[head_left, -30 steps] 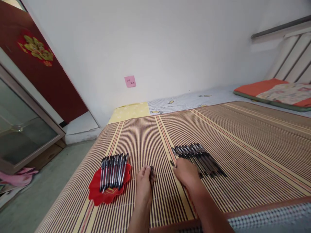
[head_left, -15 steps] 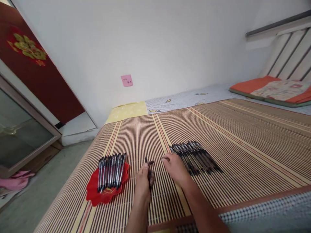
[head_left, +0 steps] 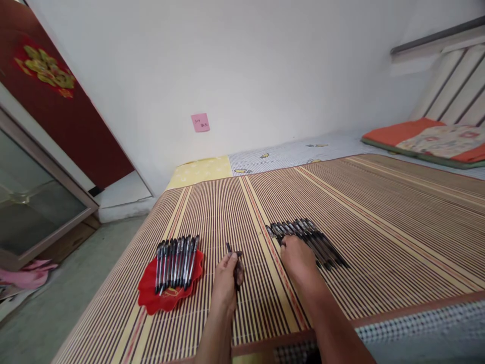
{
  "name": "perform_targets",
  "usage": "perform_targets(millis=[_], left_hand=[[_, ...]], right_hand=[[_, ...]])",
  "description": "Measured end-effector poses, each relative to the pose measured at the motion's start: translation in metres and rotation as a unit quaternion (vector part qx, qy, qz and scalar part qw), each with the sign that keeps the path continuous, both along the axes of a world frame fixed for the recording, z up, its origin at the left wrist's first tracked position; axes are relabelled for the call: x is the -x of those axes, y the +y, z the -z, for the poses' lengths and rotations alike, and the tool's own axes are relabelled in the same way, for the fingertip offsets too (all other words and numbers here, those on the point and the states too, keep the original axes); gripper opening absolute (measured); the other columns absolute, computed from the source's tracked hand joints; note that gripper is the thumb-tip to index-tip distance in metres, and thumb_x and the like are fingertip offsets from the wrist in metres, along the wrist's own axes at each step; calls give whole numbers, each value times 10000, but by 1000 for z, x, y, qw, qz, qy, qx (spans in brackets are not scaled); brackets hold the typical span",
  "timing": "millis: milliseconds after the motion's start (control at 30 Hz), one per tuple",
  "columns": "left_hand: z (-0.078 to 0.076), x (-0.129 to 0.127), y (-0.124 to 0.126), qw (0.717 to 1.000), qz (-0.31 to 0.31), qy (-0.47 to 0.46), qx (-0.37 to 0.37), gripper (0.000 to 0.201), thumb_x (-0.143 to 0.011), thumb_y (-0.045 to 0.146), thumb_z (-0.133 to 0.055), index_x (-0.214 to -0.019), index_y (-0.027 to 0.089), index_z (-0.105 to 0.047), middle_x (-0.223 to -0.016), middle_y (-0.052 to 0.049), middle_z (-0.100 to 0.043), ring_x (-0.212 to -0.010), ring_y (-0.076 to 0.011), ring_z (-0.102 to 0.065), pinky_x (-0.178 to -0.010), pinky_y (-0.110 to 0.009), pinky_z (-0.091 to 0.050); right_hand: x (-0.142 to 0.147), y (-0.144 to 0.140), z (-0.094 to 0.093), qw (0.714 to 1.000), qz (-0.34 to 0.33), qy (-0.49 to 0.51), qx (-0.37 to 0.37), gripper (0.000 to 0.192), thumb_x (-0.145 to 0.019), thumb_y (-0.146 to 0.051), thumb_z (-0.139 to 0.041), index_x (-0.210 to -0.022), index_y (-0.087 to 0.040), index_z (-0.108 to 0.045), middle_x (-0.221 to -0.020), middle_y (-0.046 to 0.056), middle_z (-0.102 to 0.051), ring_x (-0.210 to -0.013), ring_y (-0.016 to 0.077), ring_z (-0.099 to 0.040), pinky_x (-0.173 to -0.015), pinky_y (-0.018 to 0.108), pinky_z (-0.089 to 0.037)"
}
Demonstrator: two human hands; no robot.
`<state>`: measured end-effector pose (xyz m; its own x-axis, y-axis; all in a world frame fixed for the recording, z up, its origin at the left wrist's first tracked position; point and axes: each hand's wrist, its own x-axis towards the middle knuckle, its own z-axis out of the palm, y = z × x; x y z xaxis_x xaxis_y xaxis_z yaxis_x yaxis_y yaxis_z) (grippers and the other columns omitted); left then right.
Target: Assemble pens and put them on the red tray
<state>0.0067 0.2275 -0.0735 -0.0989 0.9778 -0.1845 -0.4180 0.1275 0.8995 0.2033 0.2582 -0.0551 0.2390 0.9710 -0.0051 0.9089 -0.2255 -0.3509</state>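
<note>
Head view: the left hand (head_left: 226,273) pinches a slim dark pen (head_left: 228,247) over a striped mat (head_left: 212,212); the right hand (head_left: 298,254) reaches into a row of dark pens (head_left: 324,245) lying there, its grip impossible to tell. Clear-barrelled pens (head_left: 178,263) rest on red scalloped cloth (head_left: 151,302), far left. Pens look light, stiff, smooth, apt to roll; mid-barrel seems the best hold.

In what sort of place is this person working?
Probably a bedroom, perhaps in a home: a large striped sleeping mat is spread over a patterned bedsheet, and a flat orange pad with a floral panel lies at the far right.
</note>
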Motion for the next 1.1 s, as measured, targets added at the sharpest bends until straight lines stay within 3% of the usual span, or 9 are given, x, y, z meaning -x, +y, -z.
perform_targets(millis=[133, 333, 567, 833, 1000, 1100], left_hand=[[-2, 0, -2, 1000, 4, 4, 1, 447, -685, 503, -812, -856, 140, -614, -527, 54, -540, -412, -58, -396, -404, -185, -268], [-2, 0, -2, 1000, 7, 3, 1, 445, -687, 503, -813, -844, 141, -609, -530, 55, -539, -411, -57, -395, -405, -189, -269], [1, 1, 0, 1000, 11, -4, 4, 459, -689, 516, -806, -866, 132, -627, -544, 50, -544, -414, -56, -399, -408, -192, -252], [-2, -1, -1, 1000, 11, 2, 7, 444, -679, 503, -810, -840, 148, -598, -553, 53, -534, -420, -59, -408, -412, -195, -252], [-2, -1, 0, 1000, 10, 3, 7, 446, -664, 501, -814, -831, 148, -598, -539, 56, -527, -412, -58, -396, -404, -193, -241], [-1, -1, 0, 1000, 13, 11, -3, 421, -684, 488, -804, -835, 144, -613, -543, 60, -518, -414, -58, -399, -404, -193, -245]], right_hand=[[0, -3, -5, 1000, -14, 2, -10, 276, -901, -144, -474, -996, -165, -733, -1017, 150, -746, -913, 249, -727, -717, 286, -451], [3, -4, -10, 999, -6, 0, 38, 250, -884, -144, -491, -941, -141, -734, -953, 171, -762, -916, 269, -732, -665, 287, -416], [3, -5, -9, 998, -45, 41, 12, 184, -877, -218, -562, -878, -182, -742, -905, 122, -779, -865, 236, -734, -629, 274, -383], [9, -5, -12, 998, -15, 1, 56, 231, -890, -286, -581, -933, -137, -752, -960, 195, -769, -938, 296, -735, -700, 309, -450], [15, -4, -11, 999, -14, 25, 44, 223, -882, -290, -588, -878, -135, -748, -933, 192, -770, -902, 292, -731, -687, 308, -438], [19, -2, -7, 993, -36, 112, -19, 166, -842, -225, -589, -805, -146, -730, -846, 141, -765, -809, 238, -712, -667, 280, -418]])
